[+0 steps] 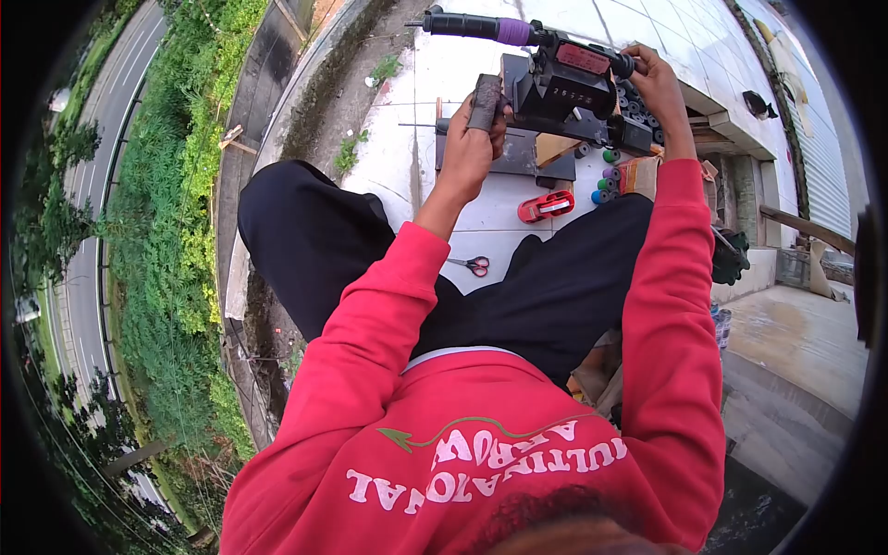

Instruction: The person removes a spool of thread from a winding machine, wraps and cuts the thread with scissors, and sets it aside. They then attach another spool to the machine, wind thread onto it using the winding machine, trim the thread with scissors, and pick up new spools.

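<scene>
A black hand-cranked machine (566,92) with a small number counter and a reddish label is held up in front of me, tilted. Its long black handle with a purple-wrapped section (476,28) points left. My left hand (470,148) is closed around a dark, worn rectangular block (484,102) at the machine's left side; whether the block is fixed to it I cannot tell. My right hand (659,79) closes its fingers on the round knob (625,65) at the right end. Beneath lies a dark flat base (513,153), partly hidden.
Scissors (476,265) and a red tool (546,206) lie on white tiles between my legs. Several coloured spools (608,183) stand by my right knee, near a worn box (638,176). On the left, a concrete ledge (324,69) borders a drop towards greenery and a road (129,65).
</scene>
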Tool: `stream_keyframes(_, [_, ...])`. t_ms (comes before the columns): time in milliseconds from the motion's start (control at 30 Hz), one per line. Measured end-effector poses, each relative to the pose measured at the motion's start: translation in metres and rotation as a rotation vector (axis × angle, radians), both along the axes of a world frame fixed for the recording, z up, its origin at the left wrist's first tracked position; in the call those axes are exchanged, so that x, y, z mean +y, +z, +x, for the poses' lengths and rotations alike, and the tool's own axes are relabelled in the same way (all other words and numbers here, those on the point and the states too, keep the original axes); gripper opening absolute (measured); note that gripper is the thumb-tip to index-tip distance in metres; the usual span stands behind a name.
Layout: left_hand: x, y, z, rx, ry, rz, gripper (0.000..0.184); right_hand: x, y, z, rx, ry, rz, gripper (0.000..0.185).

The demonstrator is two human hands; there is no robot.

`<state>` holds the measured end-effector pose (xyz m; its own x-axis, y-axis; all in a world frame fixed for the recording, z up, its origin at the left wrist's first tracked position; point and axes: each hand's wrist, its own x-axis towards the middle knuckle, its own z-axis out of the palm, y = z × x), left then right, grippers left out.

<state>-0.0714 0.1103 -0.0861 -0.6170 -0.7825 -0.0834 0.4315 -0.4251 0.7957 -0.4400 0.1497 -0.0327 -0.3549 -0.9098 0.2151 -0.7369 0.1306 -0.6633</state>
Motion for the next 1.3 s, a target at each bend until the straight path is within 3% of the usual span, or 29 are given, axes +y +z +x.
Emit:
stream_keyframes(100, [0.000, 0.004, 0.002, 0.014, -0.004, -0.033, 0.027, -0.001, -0.003, -0.002, -0.075, 0.026, -0.048, 0.025])
stream_keyframes(200, [0.001, 0.007, 0.001, -0.050, 0.033, -0.047, 0.027, 0.004, 0.002, 0.009, 0.035, -0.048, -0.052, 0.024])
stream_keyframes(267, [0.002, 0.009, -0.001, -0.052, 0.046, -0.096, 0.028, 0.005, 0.016, 0.022, 0.319, -0.086, 0.062, 0.024])
stream_keyframes(500, [-0.002, 0.015, -0.007, -0.101, 0.018, -0.163, 0.025, 0.006, 0.015, 0.041, 0.439, -0.132, 0.311, 0.027])
stream_keyframes(633, [-0.004, 0.018, -0.013, -0.078, 0.029, -0.252, 0.025, 0.019, -0.005, 0.046, 0.510, -0.067, 0.210, 0.026])
stream_keyframes(900, [0.002, 0.016, -0.014, -0.154, 0.062, -0.260, 0.026, 0.057, -0.026, 0.057, 0.350, -0.016, 0.193, 0.027])
stream_keyframes(1300, [-0.004, 0.019, -0.018, -0.105, 0.058, -0.272, 0.025, 0.093, 0.018, 0.101, 0.167, -0.112, 0.054, 0.027])
